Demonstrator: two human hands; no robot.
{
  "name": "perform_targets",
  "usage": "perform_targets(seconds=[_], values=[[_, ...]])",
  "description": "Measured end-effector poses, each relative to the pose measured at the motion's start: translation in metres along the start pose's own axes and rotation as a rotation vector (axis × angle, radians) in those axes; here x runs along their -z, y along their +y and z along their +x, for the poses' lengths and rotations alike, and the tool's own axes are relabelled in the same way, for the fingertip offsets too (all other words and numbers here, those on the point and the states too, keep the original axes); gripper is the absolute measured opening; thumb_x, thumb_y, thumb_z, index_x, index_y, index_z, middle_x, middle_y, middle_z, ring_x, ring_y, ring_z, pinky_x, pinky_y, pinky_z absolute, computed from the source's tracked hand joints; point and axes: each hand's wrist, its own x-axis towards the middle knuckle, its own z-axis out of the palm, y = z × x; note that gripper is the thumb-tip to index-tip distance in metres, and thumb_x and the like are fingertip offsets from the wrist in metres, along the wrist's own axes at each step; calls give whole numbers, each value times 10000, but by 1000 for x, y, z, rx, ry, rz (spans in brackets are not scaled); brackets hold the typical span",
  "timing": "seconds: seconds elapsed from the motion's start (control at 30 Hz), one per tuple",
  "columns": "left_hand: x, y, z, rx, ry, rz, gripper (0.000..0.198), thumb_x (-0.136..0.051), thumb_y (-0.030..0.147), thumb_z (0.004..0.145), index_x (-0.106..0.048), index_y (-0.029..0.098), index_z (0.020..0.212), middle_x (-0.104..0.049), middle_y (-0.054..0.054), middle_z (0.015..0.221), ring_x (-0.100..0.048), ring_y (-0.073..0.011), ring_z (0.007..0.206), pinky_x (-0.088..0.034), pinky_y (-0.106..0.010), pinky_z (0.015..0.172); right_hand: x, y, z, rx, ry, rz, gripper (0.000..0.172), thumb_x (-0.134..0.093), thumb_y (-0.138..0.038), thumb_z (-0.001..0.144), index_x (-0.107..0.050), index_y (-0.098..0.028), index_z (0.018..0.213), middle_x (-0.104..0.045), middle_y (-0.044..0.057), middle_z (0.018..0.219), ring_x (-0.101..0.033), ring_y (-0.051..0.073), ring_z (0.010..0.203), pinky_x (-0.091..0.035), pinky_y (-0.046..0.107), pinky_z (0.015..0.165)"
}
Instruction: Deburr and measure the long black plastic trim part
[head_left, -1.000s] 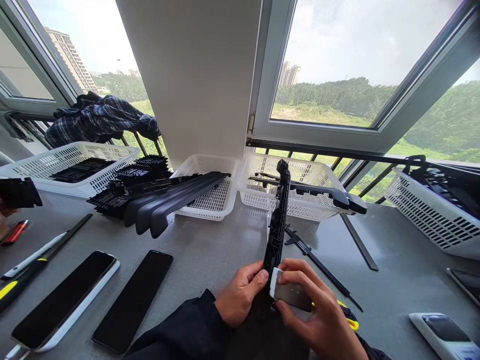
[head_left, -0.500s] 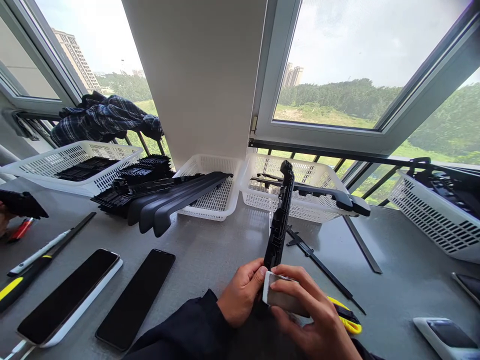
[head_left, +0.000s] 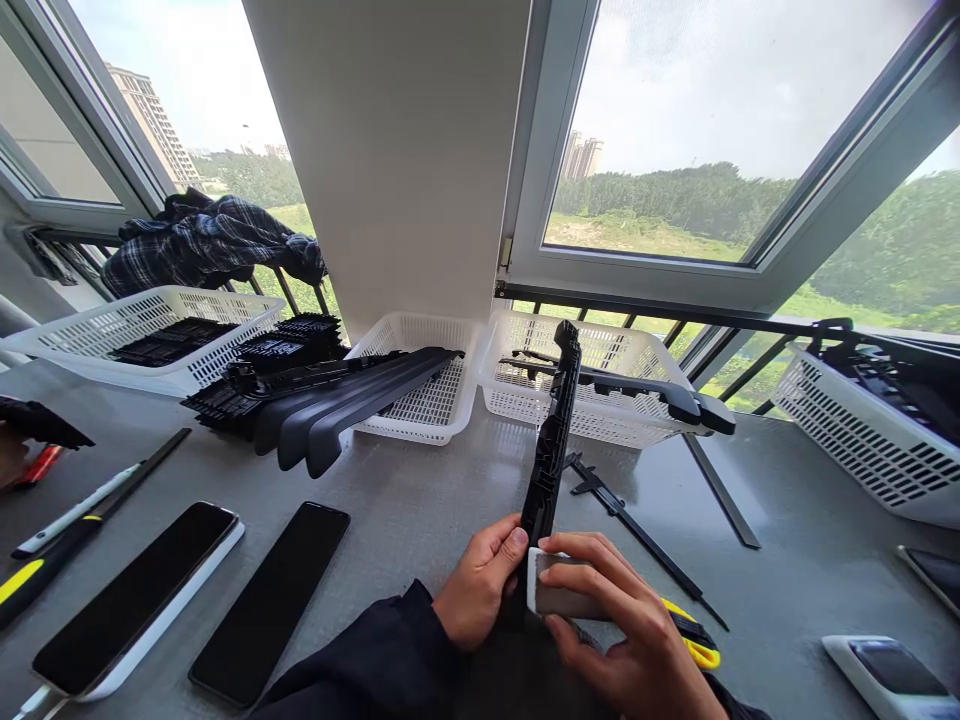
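Observation:
My left hand (head_left: 480, 585) is closed around the lower end of a long black plastic trim piece (head_left: 553, 440), which points up and away from me with its ribbed side showing. In my right hand (head_left: 637, 625), pinched between thumb and fingers, is a flat grey block with a white edge (head_left: 566, 592). That white edge sits against or right beside the trim piece, close to my left thumb; exact contact I cannot tell. Partly covered by my right hand, a yellow and black cutter (head_left: 697, 640) lies on the table.
Calipers (head_left: 637, 535) and a metal ruler (head_left: 720, 490) lie to the right. White baskets (head_left: 405, 432) with black parts line the back; smooth black trims (head_left: 330, 420) overhang one. Two phones (head_left: 270, 600) and a yellow-black file (head_left: 82, 530) are left. Another person's hand (head_left: 11, 455) holds a black part.
The trim piece has shifted slightly left, its upper end leaning a little less to the right. Both hands keep their holds. At the far left, the other person's hand has moved a little.

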Motion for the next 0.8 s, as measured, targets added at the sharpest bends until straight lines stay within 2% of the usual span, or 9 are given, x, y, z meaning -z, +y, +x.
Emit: perform_targets(seconds=[0.13,0.27,0.43,0.57,0.67,0.8], values=[[0,3,0,-20,-12,-19,621,-691,736,867,-703,142,1049,-502,27,750,-424,-120,692,-347,-255,645,-2,4,-2,-44,9,-19,260,-693,-122,879,-686,-288,1079,-735,62,1230,-730,238,1087,-617,344,900],[-3,9,-4,-50,-104,-35,693,-729,730,842,-636,138,1191,-590,-3,821,-509,-136,744,-391,-265,703,-3,5,-4,-57,22,-21,284,-680,-131,895,-690,-298,1124,-727,59,1238,-732,231,1103,-619,335,916],[-5,12,-7,-2,-166,-58,740,-845,646,780,-526,154,1231,-576,17,817,-483,-102,688,-359,-240,651,-2,6,-5,-90,46,-10,233,-672,-185,943,-671,-299,1147,-717,63,1251,-731,228,1114,-624,322,917],[-6,11,-8,1,-207,-29,775,-868,598,775,-484,156,1283,-574,37,779,-470,-91,638,-348,-231,609,-2,6,-6,-96,50,-29,392,-633,-163,936,-608,-295,1304,-702,69,1301,-707,229,1181,-612,334,974],[-8,10,-9,-2,-191,35,747,-843,551,817,-475,158,1334,-543,55,757,-449,-90,619,-333,-228,580,-4,3,-7,-54,13,-70,467,-544,-85,892,-616,-293,1304,-652,68,1410,-608,253,1335,-572,395,1059],[-12,10,-11,-72,-172,158,653,-828,384,837,-512,154,1361,-490,74,730,-414,-90,606,-315,-224,553,-9,-4,-8,39,-46,-151,604,-487,-57,831,-617,-293,1371,-502,33,1614,-361,317,1545,-472,528,1162]])
